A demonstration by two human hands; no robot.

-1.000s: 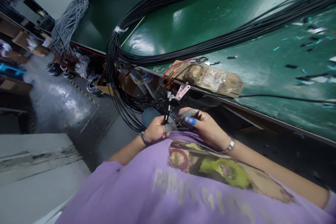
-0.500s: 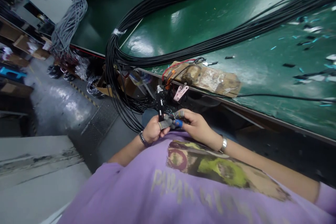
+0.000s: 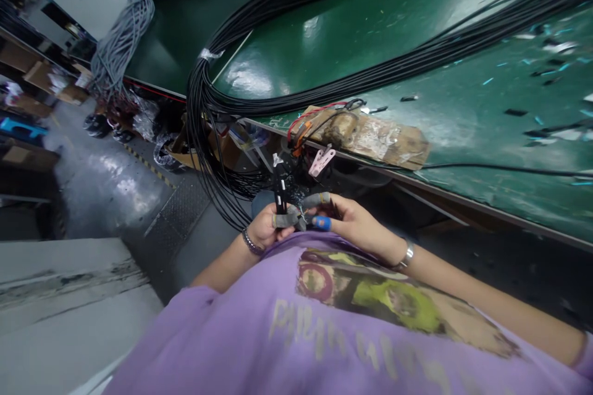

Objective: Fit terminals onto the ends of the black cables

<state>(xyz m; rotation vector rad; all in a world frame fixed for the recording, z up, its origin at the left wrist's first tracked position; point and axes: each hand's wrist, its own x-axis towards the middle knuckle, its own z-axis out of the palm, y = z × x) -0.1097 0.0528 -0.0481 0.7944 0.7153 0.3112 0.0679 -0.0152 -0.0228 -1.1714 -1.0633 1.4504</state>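
In front of my shirt, my left hand (image 3: 269,226) is closed, with grey finger covers on its fingertips. It grips a black cable (image 3: 279,188) with white marks, which rises above the fist. Thin loose wires (image 3: 302,216) show at its fingertips. My right hand (image 3: 352,222) faces it from the right with fingers curled, wearing a grey cover and a blue wrap on fingertips. Something dark lies within its fingers, too small to name. The two hands' fingertips are close together around the thin wires.
A green table (image 3: 352,31) carries a long bundle of black cables (image 3: 324,94), which hangs over its edge. A taped wooden block (image 3: 384,142) lies at the edge, with a pink clip (image 3: 321,162) beside it. Scraps (image 3: 556,129) lie at right; grey cables (image 3: 121,43) hang at left.
My right hand has moved slightly right, away from the left, and the gap between the fingertips now shows the thin wires. My left hand has shifted slightly left.
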